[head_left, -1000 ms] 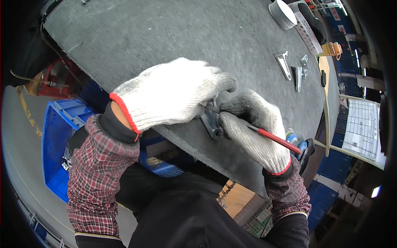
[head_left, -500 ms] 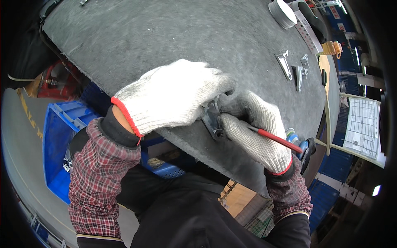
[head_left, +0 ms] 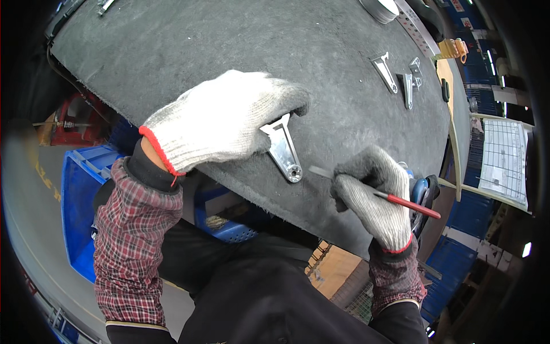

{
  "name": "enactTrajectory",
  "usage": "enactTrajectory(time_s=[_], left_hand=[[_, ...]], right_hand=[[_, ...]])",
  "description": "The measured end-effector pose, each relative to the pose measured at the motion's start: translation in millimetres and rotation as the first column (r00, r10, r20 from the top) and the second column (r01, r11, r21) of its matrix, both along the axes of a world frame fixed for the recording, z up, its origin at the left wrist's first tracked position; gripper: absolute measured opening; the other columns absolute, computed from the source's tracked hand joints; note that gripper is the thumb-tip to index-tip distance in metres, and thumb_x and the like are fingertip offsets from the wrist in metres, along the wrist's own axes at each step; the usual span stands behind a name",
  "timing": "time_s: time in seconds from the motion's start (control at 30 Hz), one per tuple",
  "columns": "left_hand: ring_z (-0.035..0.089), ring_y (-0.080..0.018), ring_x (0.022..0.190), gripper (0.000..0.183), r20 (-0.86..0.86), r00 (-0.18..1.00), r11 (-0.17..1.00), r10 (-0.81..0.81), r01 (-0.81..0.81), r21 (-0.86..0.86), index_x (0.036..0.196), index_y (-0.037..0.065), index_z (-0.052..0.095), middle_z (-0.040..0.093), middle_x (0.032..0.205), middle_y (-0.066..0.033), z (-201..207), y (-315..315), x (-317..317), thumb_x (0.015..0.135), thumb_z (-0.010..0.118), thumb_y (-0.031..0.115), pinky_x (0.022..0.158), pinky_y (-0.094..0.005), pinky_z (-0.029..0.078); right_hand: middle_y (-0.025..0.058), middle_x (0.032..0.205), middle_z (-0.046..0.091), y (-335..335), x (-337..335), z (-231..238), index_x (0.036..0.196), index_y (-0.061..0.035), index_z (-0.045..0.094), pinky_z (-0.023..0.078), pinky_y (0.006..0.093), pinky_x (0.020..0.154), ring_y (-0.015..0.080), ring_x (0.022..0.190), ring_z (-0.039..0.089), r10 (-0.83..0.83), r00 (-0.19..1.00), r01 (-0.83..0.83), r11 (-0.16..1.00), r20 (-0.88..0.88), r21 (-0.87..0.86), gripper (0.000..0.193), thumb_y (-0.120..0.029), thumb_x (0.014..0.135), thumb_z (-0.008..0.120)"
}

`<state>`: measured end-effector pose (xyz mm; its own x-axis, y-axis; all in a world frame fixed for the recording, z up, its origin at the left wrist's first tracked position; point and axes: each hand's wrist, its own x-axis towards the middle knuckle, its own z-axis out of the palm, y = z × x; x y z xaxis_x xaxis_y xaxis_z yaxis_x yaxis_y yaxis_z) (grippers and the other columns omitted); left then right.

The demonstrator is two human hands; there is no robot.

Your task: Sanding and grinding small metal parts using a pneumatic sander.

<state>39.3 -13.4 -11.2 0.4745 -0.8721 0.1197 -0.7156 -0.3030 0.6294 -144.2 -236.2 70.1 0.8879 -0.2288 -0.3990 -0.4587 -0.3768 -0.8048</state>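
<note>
My left hand (head_left: 229, 123), in a white knit glove with a red cuff, grips a shiny metal bracket (head_left: 282, 150) by its wide forked end. The bracket's narrow end, with a round hole, points toward me over the near edge of the grey-covered table (head_left: 200, 51). My right hand (head_left: 375, 192), gloved the same way, is closed around a slim red-handled file (head_left: 409, 204). Its flat grey tip sticks out past the fingers toward the bracket, a small gap away from it. The glove hides the file's middle.
Several similar metal brackets (head_left: 385, 72) lie on the table at the right. Beyond them are a white round reel (head_left: 381, 8) and a white perforated strip (head_left: 417, 28). Blue crates (head_left: 77, 212) stand below at the left. A blue object (head_left: 421, 189) sits beside my right wrist.
My right hand has drawn back to the right with the file, away from the bracket. My left hand has shifted slightly left, and the bracket now shows more fully.
</note>
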Motion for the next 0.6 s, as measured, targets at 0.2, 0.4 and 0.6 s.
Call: enactTrajectory(time_s=[0.2, 0.4, 0.6], left_hand=[[0.075, -0.0371, 0.120, 0.054, -0.057, 0.998, 1.000, -0.006, 0.004, -0.031, 0.134, 0.012, 0.073, 0.079, 0.126, -0.0129, 2, 0, -1, 0.082, 0.088, 0.012, 0.103, -0.0460, 0.062], [0.075, -0.0388, 0.115, 0.051, -0.047, 0.998, 0.998, -0.043, 0.045, 0.032, 0.127, 0.008, 0.075, 0.078, 0.120, -0.0153, 18, 1, 1, 0.079, 0.089, 0.014, 0.099, -0.0462, 0.060], [0.077, -0.0218, 0.099, 0.037, -0.237, 0.839, 0.871, 0.490, -0.481, 0.100, 0.119, -0.001, 0.074, 0.079, 0.103, -0.0140, 67, 72, -21, 0.088, 0.089, 0.011, 0.093, -0.0373, 0.061]], right_hand=[[0.0131, 0.085, 0.075, 11, -7, -8, 0.103, -0.0004, 0.074, 0.059, 0.0370, 0.068, 0.0176, 0.075, 0.074, 0.182, 0.982, -0.173, 0.976, 0.058, -0.131, 0.025, -0.022, 0.098, 0.087], [0.0137, 0.082, 0.072, 10, -10, 15, 0.103, 0.0006, 0.073, 0.057, 0.0356, 0.068, 0.0174, 0.076, 0.073, 0.182, 0.983, -0.183, 0.980, -0.015, -0.078, 0.024, -0.020, 0.097, 0.085], [0.0093, 0.076, 0.071, -17, -107, -33, 0.098, 0.0020, 0.072, 0.057, 0.0328, 0.066, 0.0111, 0.075, 0.070, -0.148, 0.929, 0.163, 0.986, 0.338, -0.016, 0.013, -0.006, 0.097, 0.082]])
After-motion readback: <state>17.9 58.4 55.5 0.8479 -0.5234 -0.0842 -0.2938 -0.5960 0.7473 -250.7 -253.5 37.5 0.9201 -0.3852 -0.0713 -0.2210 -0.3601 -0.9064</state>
